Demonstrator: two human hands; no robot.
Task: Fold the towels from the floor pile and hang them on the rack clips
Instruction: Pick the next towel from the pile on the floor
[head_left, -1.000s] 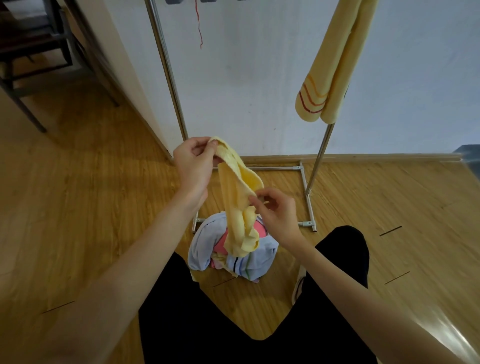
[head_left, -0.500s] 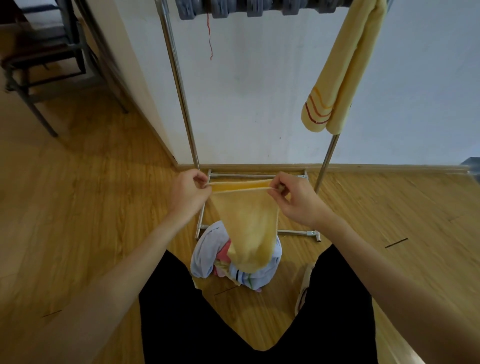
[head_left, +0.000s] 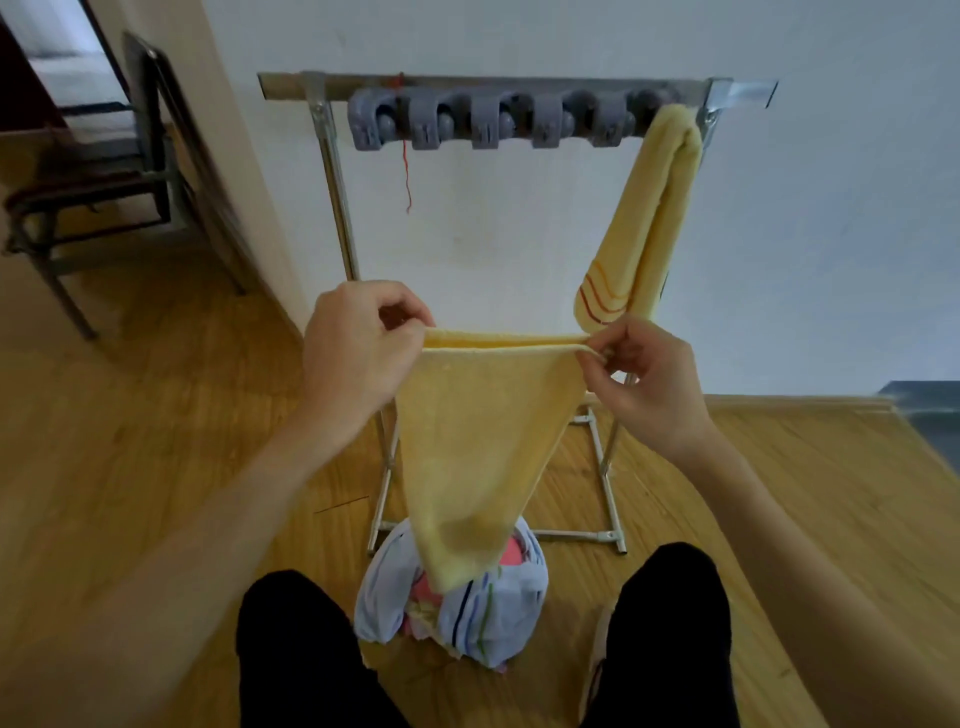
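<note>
Head view: left hand and right hand each pinch a top corner of the folded yellow towel, stretched before the rack. Its hem hides part of the floor pile. No readable writing.

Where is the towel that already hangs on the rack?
In the head view the hung towel is upper right, hanging folded from the right end of the clip row, beside the rack's right post and above the right hand.
</note>
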